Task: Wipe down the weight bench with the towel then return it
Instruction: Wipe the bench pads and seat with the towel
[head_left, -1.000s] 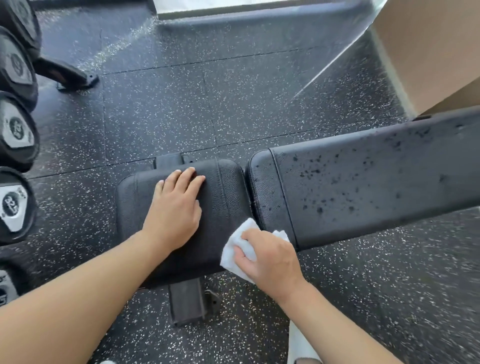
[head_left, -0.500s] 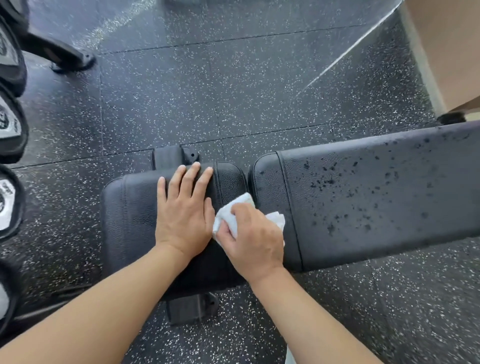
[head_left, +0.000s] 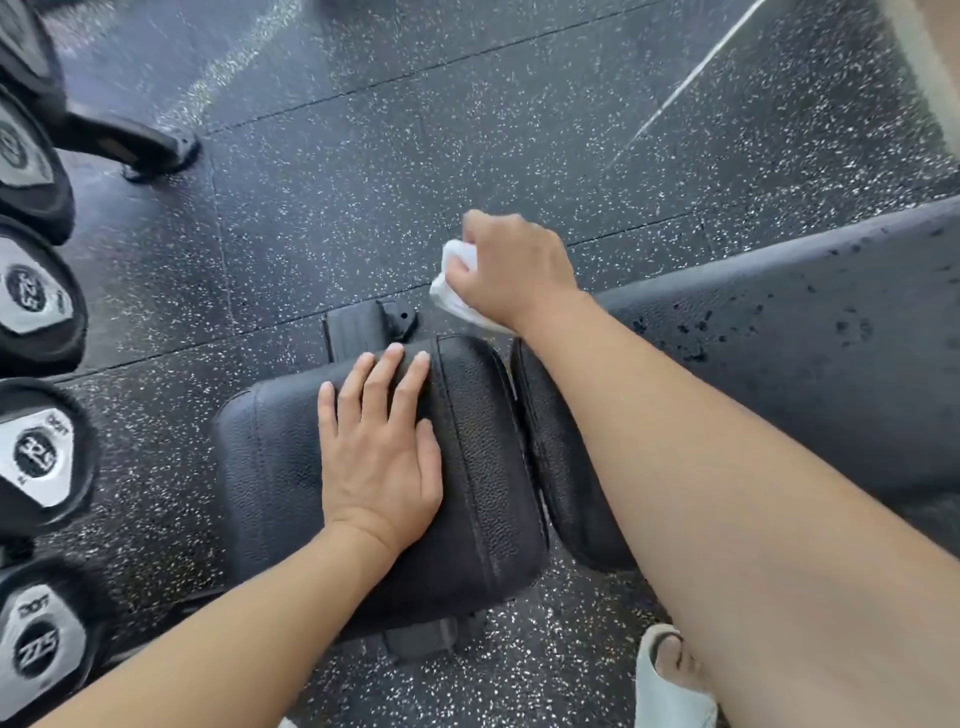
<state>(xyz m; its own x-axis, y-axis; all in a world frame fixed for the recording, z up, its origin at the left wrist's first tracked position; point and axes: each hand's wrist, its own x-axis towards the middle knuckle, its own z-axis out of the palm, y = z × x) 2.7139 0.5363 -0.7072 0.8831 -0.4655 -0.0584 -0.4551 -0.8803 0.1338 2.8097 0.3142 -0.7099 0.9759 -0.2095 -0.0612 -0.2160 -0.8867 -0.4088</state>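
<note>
White towel (head_left: 453, 283) crumpled, bunched at far edge of black padded desk (head_left: 483, 467) near the seat-back gap; right hand (head_left: 514, 273) curled around it, arm reaching across; left hand (head_left: 382, 447) flat, fingers straight, pressing seat pad.

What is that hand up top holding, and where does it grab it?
The right hand grips the white towel, bunched at its upper end; the rest hangs out below.

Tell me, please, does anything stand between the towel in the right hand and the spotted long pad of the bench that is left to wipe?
Nothing visible does. The right hand grips the white towel at the far edge of the bench, beside the long pad. The left hand rests flat on the seat pad, clear of that path.
</note>
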